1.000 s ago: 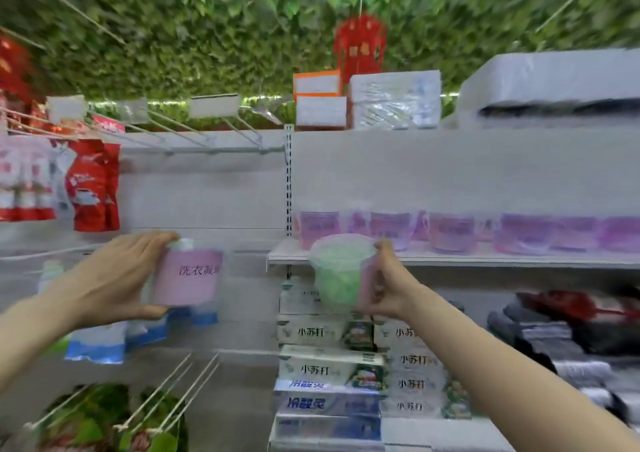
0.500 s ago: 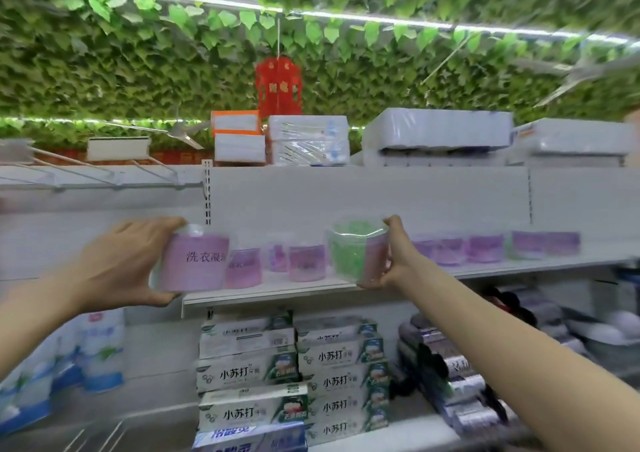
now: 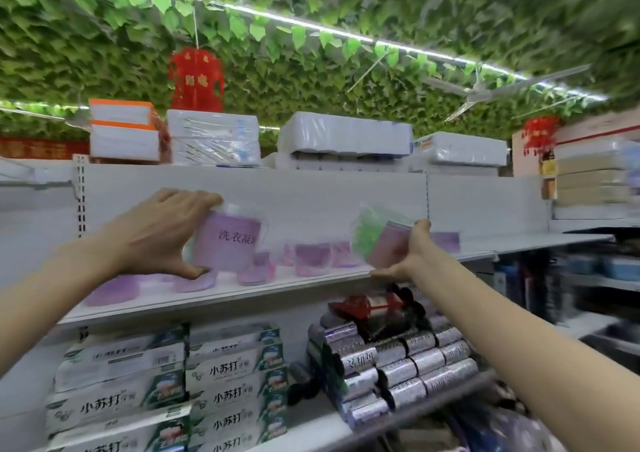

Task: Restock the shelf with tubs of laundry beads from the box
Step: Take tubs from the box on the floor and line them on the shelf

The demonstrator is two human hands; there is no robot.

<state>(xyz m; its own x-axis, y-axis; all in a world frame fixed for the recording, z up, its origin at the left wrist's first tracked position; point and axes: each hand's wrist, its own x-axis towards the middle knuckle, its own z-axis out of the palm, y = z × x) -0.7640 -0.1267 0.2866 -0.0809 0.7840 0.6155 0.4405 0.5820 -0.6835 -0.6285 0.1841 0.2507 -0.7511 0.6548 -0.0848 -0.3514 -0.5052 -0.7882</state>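
1. Left of centre, the left hand [image 3: 162,233] grips a purple tub [image 3: 228,240], fingers over its top, thumb beneath.
2. Right of centre, the right hand [image 3: 405,254] holds a tilted green tub [image 3: 377,236], fingers curled round it.
3. Behind both, blurred purple tubs [image 3: 311,259] stand on the shelf [image 3: 284,282].

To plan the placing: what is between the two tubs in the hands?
In the head view, blurred purple tubs stand on the shelf behind that gap.
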